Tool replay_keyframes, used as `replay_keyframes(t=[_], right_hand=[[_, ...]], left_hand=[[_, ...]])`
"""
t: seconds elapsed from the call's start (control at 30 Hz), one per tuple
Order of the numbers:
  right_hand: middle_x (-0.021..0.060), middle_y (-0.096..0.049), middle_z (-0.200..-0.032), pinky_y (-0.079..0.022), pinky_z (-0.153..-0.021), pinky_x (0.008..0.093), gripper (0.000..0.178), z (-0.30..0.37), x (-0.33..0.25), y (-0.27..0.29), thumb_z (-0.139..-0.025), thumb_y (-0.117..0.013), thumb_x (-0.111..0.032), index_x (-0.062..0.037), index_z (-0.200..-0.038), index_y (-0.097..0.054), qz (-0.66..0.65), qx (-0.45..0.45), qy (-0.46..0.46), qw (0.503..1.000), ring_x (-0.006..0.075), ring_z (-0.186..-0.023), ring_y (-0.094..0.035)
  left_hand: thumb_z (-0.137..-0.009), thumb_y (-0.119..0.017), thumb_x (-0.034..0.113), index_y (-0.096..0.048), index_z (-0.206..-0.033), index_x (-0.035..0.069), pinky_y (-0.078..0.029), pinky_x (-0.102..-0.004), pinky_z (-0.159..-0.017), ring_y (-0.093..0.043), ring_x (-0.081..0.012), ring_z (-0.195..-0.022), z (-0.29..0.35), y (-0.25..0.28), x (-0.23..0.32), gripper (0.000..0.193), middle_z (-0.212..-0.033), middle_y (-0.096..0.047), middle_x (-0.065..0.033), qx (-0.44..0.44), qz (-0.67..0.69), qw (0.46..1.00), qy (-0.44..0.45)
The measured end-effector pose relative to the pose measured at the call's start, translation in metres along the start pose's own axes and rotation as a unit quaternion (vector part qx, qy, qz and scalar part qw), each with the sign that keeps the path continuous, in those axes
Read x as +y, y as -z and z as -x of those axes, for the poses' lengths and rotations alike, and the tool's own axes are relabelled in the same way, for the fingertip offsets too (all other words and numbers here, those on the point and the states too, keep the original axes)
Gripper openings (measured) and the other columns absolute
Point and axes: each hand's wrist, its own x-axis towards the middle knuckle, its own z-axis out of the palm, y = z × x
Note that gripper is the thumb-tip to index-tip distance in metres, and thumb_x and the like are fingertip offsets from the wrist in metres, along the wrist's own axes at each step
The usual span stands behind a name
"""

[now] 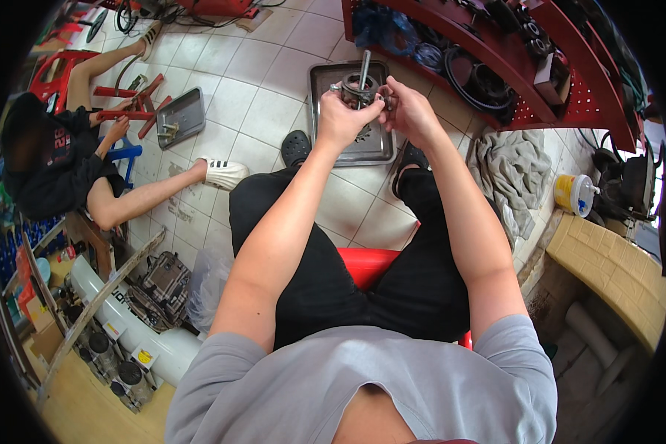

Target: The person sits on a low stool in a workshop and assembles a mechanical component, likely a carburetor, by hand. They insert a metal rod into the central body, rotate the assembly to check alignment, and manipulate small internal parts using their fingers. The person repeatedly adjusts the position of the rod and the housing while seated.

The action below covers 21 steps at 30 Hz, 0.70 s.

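My left hand is wrapped round a dark, ring-shaped metal part. A bright metal shaft stands up out of this part, tilted slightly to the right. Close against its right side, my right hand has thumb and fingers drawn together in a pinch. Whatever sits between those fingertips is too small to name. Both hands are raised over a grey metal tray on the floor between my feet. Dark marks show on the tray's bottom, and my hands hide part of it.
At the left, a seated person handles a red metal frame beside a second tray. A red rack of parts stands far right. A grey cloth and a yellow-and-white bucket lie on the right.
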Motion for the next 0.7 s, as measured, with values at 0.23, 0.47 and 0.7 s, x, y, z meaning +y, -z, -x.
replay_keyframes(t=[0.23, 0.47, 0.7], right_hand=[[-0.0001, -0.051, -0.07, -0.038, -0.049, 0.0274, 0.033, -0.01, 0.01, 0.003, -0.096, -0.05, -0.039, -0.0083, -0.084, -0.054, -0.033, -0.009, -0.046, 0.998, 0.0127, -0.057, -0.052], [0.0077, -0.061, -0.088, -0.049, -0.061, 0.0304, 0.018, -0.032, 0.055, 0.017, -0.096, -0.048, -0.022, -0.0049, -0.103, -0.05, 0.112, 0.093, -0.022, 0.989, 0.0167, -0.073, -0.062], [0.0085, -0.062, -0.108, -0.047, -0.079, 0.0287, 0.022, -0.048, 0.078, 0.025, -0.098, -0.047, -0.026, -0.0075, -0.108, -0.051, 0.209, 0.116, 0.002, 0.971, 0.017, -0.096, -0.06]], left_hand=[[-0.074, -0.075, 0.007, -0.065, -0.083, 0.001, -0.051, -0.0246, -0.057, -0.064, -0.0095, -0.062, 0.003, -0.004, 0.006, 0.014, -0.069, -0.068, -0.0039, 0.007, -0.005, 1.0, -0.028], [-0.073, -0.076, 0.004, -0.064, -0.083, 0.002, -0.049, -0.0267, -0.06, -0.064, -0.0147, -0.064, -0.015, 0.012, -0.006, 0.015, -0.074, -0.066, -0.005, 0.131, 0.128, 0.982, 0.037], [-0.074, -0.077, 0.005, -0.062, -0.08, 0.004, -0.049, -0.0297, -0.058, -0.065, -0.0171, -0.063, -0.017, 0.021, 0.002, 0.016, -0.073, -0.064, -0.005, 0.158, 0.167, 0.973, 0.024]])
